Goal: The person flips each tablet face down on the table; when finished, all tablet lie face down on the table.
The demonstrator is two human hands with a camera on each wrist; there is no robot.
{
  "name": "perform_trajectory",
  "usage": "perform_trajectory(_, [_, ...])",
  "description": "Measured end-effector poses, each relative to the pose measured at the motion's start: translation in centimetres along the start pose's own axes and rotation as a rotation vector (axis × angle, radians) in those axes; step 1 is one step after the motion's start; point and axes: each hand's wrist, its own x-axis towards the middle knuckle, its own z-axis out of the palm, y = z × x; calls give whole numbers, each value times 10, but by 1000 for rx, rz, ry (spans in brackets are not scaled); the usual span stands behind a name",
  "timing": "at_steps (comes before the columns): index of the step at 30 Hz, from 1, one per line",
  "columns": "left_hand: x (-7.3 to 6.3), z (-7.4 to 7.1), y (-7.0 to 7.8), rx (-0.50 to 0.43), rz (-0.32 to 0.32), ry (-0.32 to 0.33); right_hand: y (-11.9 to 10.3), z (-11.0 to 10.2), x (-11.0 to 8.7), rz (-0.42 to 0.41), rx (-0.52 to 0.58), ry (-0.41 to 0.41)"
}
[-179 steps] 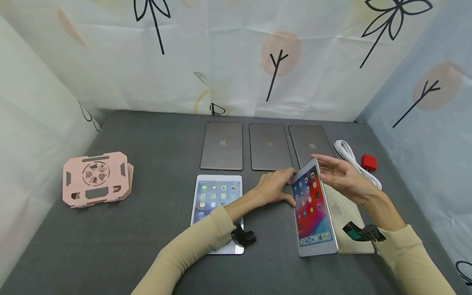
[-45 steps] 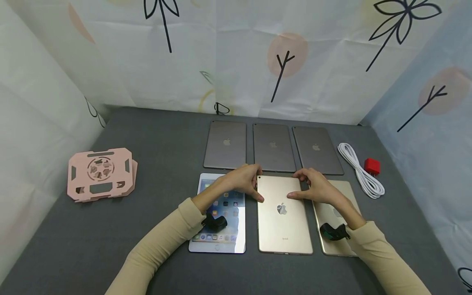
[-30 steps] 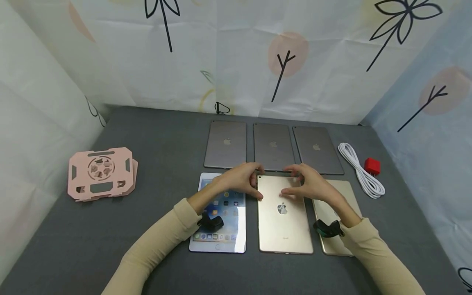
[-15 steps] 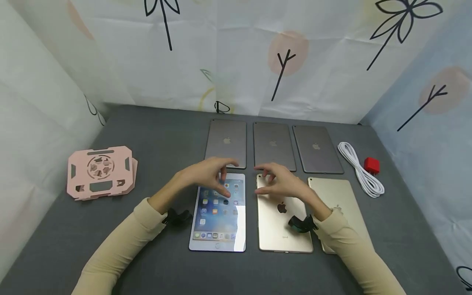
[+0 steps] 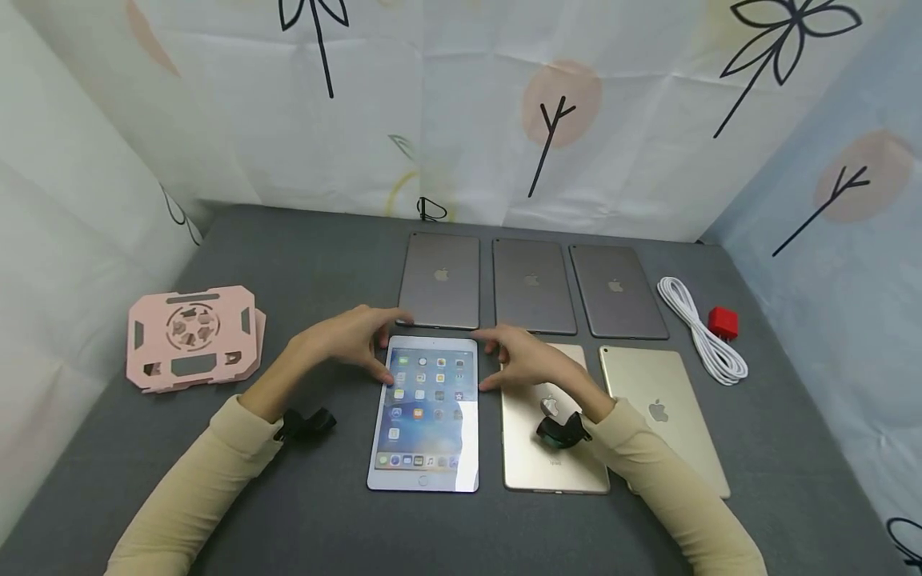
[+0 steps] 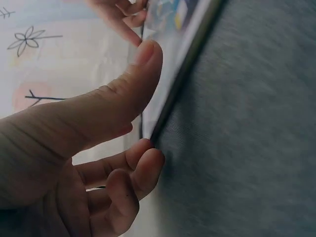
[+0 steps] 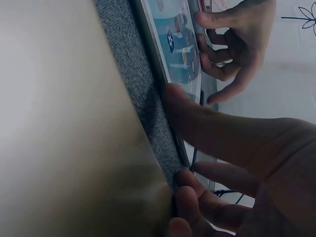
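A white-framed tablet (image 5: 425, 485), its screen lit with app icons, lies flat on the grey table in the head view. My left hand (image 5: 351, 340) is at its upper left corner, thumb right at the left edge and fingers loosely bent. My right hand (image 5: 529, 358) stands at its upper right corner, thumb at the right edge and index finger near the top edge. Below that hand lies a gold tablet (image 5: 533, 468), back up, partly covered by hand and wrist camera. In the right wrist view, my right thumb (image 7: 197, 116) meets the lit tablet's side.
Another gold tablet (image 5: 657, 392) lies at the right. Behind are three grey tablets (image 5: 439, 280) in a row. A coiled white cable (image 5: 699, 332) and a red plug (image 5: 723, 322) lie at the far right. Pink cut-out plates (image 5: 190, 340) are stacked at the left.
The lit tablet in my hands earlier was laid down gold back up in the middle. Both hands then released it and moved left to the white-framed tablet, which has stayed put.
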Motion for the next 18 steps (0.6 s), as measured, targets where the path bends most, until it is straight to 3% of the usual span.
perform_trajectory(11, [-1,11,-2,-4,-55,24,0,3,5,27,-67,9])
perform_trajectory(18, [-1,15,0,-26,-113,62,4,2,11,12,38,8])
